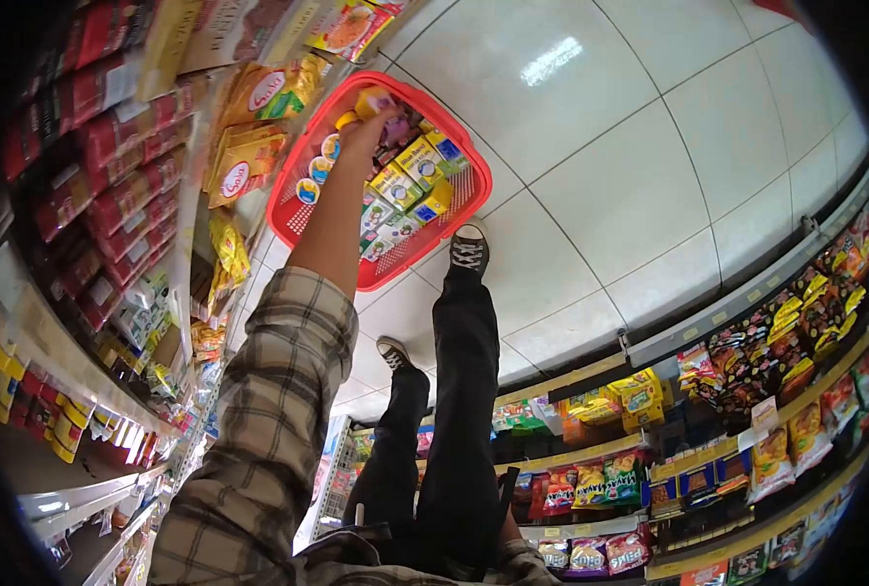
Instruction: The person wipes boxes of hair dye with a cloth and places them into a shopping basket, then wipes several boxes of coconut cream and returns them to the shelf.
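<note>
My left hand (368, 127) reaches down into a red plastic shopping basket (480, 190) on the floor. Its fingers are curled among the goods at the far end, against a purple item (395, 133) and beside a yellow package (372, 100). What they grip is partly hidden. Yellow Blue Band boxes (420, 163) and small white-and-green cartons (384, 234) fill the near side. Several round tubs with blue-and-yellow lids (308, 190) line the left wall. Only a bit of my right forearm shows at the bottom edge; that hand is out of view.
Shelves of red packets (127, 210) and yellow Sasa bags (239, 176) rise close on the left. Snack shelves (600, 483) curve along the right and bottom. White floor tiles (610, 186) lie right of the basket, and my shoe (469, 252) stands near its corner.
</note>
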`<act>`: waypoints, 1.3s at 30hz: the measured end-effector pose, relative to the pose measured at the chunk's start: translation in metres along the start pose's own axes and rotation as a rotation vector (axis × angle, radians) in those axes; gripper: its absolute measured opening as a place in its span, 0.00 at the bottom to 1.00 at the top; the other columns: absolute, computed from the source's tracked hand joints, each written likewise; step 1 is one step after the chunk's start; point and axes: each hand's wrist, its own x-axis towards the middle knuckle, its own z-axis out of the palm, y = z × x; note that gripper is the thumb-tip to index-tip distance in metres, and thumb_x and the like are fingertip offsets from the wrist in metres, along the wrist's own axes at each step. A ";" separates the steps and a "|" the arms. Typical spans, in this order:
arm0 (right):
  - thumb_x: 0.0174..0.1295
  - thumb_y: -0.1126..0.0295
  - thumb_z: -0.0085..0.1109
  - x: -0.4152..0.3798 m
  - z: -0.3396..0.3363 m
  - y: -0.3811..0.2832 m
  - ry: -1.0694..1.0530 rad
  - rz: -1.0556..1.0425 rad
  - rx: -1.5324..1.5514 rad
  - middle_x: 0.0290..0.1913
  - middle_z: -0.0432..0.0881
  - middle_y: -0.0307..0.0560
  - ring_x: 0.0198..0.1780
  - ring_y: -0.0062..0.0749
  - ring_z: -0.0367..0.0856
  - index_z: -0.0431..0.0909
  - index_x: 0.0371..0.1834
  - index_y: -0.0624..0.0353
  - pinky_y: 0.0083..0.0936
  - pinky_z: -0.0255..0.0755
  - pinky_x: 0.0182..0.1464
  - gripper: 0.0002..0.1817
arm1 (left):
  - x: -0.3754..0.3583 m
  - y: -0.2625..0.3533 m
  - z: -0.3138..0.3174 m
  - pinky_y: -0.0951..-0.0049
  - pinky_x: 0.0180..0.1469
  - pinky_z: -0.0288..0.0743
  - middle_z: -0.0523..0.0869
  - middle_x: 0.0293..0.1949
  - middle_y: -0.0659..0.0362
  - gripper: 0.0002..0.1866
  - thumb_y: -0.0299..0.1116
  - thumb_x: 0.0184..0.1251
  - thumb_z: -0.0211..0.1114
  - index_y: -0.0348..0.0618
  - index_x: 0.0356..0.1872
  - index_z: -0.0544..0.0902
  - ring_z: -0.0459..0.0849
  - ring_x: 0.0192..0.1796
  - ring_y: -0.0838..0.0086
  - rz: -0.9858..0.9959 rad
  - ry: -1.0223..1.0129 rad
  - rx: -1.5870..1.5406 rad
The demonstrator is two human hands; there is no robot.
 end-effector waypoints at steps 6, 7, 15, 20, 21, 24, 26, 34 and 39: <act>0.58 0.52 0.61 0.025 0.002 0.002 0.081 -0.052 0.216 0.35 0.85 0.57 0.41 0.47 0.85 0.82 0.38 0.66 0.38 0.74 0.42 0.24 | 0.001 -0.033 -0.013 0.73 0.38 0.79 0.87 0.40 0.55 0.27 0.38 0.44 0.79 0.36 0.46 0.81 0.87 0.37 0.74 0.075 -0.061 0.228; 0.58 0.52 0.61 0.034 0.003 0.006 0.103 -0.063 0.294 0.35 0.85 0.57 0.41 0.47 0.85 0.82 0.38 0.66 0.38 0.74 0.42 0.23 | -0.040 -0.017 -0.017 0.72 0.39 0.79 0.87 0.42 0.55 0.28 0.35 0.47 0.78 0.34 0.49 0.79 0.86 0.39 0.74 0.126 -0.251 0.008; 0.56 0.52 0.67 -0.021 -0.043 -0.107 0.244 -0.229 0.336 0.35 0.85 0.54 0.38 0.39 0.84 0.81 0.39 0.70 0.34 0.73 0.42 0.26 | -0.254 -0.027 -0.138 0.62 0.56 0.76 0.77 0.57 0.57 0.34 0.26 0.57 0.69 0.43 0.66 0.65 0.80 0.55 0.66 -0.012 -0.750 -0.679; 0.54 0.55 0.64 -0.032 -0.051 -0.108 0.435 -0.530 0.145 0.31 0.84 0.58 0.36 0.45 0.84 0.80 0.35 0.76 0.37 0.73 0.39 0.26 | -0.455 0.018 -0.251 0.52 0.65 0.68 0.72 0.64 0.52 0.46 0.34 0.59 0.70 0.48 0.75 0.52 0.74 0.64 0.58 0.341 -0.912 -0.967; 0.53 0.55 0.64 -0.023 -0.047 -0.096 0.507 -0.553 0.108 0.33 0.84 0.61 0.38 0.47 0.85 0.80 0.37 0.77 0.37 0.74 0.40 0.27 | -0.463 -0.003 -0.275 0.53 0.66 0.67 0.70 0.66 0.51 0.50 0.32 0.57 0.69 0.52 0.77 0.46 0.73 0.65 0.58 0.283 -0.927 -0.953; 0.52 0.52 0.64 -0.066 -0.036 -0.096 0.606 -0.559 0.088 0.39 0.84 0.67 0.45 0.55 0.84 0.81 0.39 0.77 0.41 0.74 0.46 0.30 | -0.561 0.020 -0.332 0.54 0.67 0.67 0.70 0.66 0.52 0.52 0.30 0.54 0.67 0.54 0.77 0.45 0.73 0.65 0.58 0.535 -0.840 -1.021; 0.53 0.51 0.64 -0.101 -0.022 -0.093 0.634 -0.603 0.070 0.40 0.83 0.71 0.48 0.60 0.82 0.81 0.38 0.76 0.43 0.73 0.52 0.30 | -0.587 0.003 -0.362 0.53 0.63 0.70 0.72 0.63 0.50 0.44 0.39 0.59 0.61 0.56 0.76 0.50 0.75 0.62 0.55 0.578 -0.863 -1.069; 0.60 0.58 0.58 -0.272 0.026 -0.149 0.052 -1.025 0.705 0.38 0.81 0.45 0.39 0.32 0.81 0.79 0.44 0.63 0.31 0.76 0.41 0.19 | -0.704 -0.083 -0.455 0.44 0.54 0.75 0.76 0.58 0.46 0.33 0.59 0.69 0.48 0.57 0.71 0.62 0.79 0.55 0.50 0.497 -0.879 -1.314; 0.58 0.69 0.57 -0.435 0.092 -0.173 -0.333 -1.333 0.839 0.41 0.81 0.48 0.39 0.37 0.83 0.76 0.46 0.68 0.31 0.78 0.42 0.16 | -0.736 -0.141 -0.486 0.49 0.54 0.75 0.78 0.55 0.48 0.35 0.63 0.68 0.45 0.44 0.63 0.71 0.80 0.52 0.54 0.487 -0.793 -1.384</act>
